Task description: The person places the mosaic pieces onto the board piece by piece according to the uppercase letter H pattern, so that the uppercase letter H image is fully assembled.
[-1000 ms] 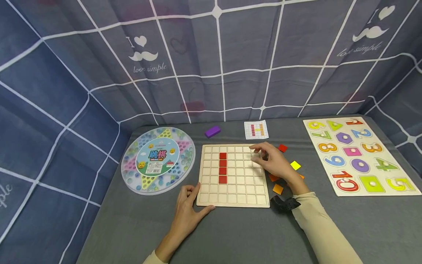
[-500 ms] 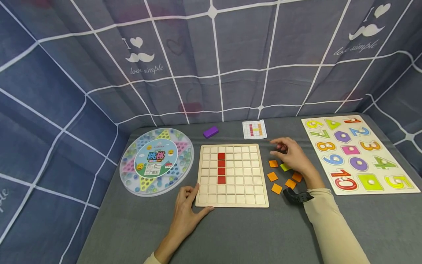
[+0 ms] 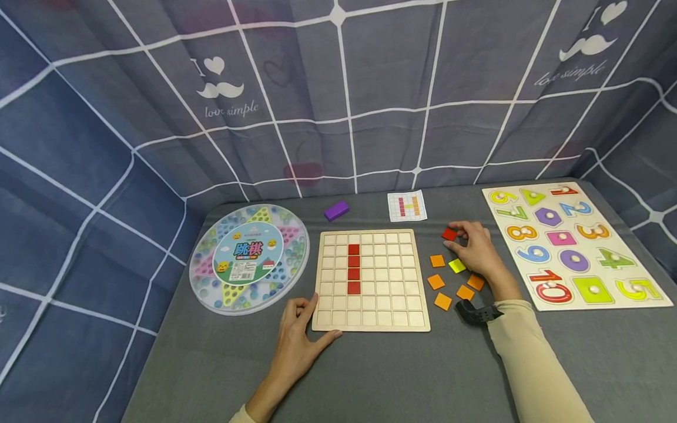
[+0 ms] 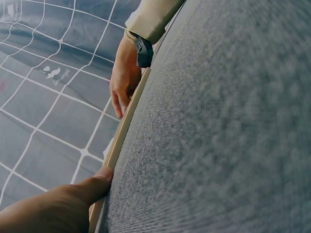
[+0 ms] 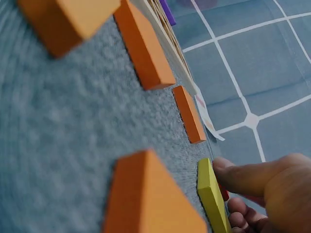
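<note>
Four edges bound a wooden grid board (image 3: 388, 302), on which a column of several red squares (image 3: 354, 274) lies left of the middle. Thumb and index finger of my left hand (image 3: 298, 343) are spread against the board's front-left corner, touching its edges; the left wrist view shows the thumb on the edge. Right of the board, my right hand (image 3: 478, 252) pinches a loose red tile (image 3: 449, 234) between thumb and index finger. Just below it are a yellow tile (image 3: 457, 266) and several orange tiles (image 3: 436, 282). In the right wrist view the yellow tile (image 5: 210, 194) partly hides the red one.
A round marble game (image 3: 248, 258) lies left of the board. Behind it are a purple block (image 3: 337, 211) and a printed pattern card (image 3: 406, 207). The number puzzle board (image 3: 608, 282) occupies the far right. A patterned curtain hangs at the back.
My right hand moved right, off the board's upper right side, and its fingers closed on the loose red tile. My left hand stays at the corner.
</note>
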A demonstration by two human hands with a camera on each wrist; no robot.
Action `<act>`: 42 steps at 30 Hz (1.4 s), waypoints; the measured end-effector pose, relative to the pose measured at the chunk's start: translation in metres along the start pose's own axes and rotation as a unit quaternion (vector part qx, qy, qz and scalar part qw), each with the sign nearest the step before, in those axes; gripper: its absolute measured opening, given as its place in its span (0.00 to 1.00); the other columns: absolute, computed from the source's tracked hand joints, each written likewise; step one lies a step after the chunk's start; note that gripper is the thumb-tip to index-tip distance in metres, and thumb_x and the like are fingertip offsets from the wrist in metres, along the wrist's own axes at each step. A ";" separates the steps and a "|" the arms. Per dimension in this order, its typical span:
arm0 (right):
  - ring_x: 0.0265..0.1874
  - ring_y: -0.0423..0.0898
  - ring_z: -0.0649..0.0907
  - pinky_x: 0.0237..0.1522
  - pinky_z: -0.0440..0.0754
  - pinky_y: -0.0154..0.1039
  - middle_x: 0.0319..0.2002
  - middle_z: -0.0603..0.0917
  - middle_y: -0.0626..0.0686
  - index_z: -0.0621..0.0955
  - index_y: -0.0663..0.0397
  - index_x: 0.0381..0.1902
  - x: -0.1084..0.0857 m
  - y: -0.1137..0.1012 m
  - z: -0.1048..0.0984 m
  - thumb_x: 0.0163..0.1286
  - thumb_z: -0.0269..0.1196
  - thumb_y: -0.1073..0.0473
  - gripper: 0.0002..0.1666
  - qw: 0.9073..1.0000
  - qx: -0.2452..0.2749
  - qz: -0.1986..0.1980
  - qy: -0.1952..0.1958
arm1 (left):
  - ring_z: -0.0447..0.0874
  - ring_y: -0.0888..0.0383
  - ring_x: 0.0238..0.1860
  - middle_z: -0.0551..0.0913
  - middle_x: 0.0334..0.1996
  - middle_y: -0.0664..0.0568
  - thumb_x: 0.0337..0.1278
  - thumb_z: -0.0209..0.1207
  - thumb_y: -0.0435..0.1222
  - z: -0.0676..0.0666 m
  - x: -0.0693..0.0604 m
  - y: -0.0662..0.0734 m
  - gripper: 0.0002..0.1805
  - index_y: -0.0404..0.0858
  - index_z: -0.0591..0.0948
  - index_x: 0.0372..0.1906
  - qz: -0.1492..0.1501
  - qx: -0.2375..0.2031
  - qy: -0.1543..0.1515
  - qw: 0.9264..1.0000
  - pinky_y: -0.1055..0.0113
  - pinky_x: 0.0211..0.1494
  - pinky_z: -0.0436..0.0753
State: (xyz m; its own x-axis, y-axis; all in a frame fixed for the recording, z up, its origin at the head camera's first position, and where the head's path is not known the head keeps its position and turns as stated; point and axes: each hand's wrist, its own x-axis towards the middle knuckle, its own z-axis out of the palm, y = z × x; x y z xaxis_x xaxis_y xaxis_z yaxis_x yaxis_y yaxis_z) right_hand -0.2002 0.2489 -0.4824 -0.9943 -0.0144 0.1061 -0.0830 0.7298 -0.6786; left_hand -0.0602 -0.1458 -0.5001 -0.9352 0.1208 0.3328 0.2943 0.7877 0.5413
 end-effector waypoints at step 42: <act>0.43 0.57 0.66 0.44 0.58 0.46 0.44 0.73 0.64 0.80 0.62 0.52 0.001 0.010 0.009 0.68 0.62 0.66 0.14 0.999 0.007 -0.016 0.032 | 0.65 0.58 0.44 0.71 0.48 0.47 0.37 0.77 0.51 -0.001 -0.001 -0.002 0.47 0.35 0.75 0.66 0.012 0.011 -0.003 1.000 0.57 0.49 0.69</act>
State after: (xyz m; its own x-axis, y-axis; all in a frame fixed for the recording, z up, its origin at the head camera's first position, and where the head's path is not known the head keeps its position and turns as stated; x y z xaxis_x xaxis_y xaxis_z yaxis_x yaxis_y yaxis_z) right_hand -0.2027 0.2497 -0.4954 -0.9848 0.0053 0.1737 -0.1169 0.7195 -0.6846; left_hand -0.0596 -0.1483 -0.5004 -0.9292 0.1426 0.3409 0.3118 0.7978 0.5160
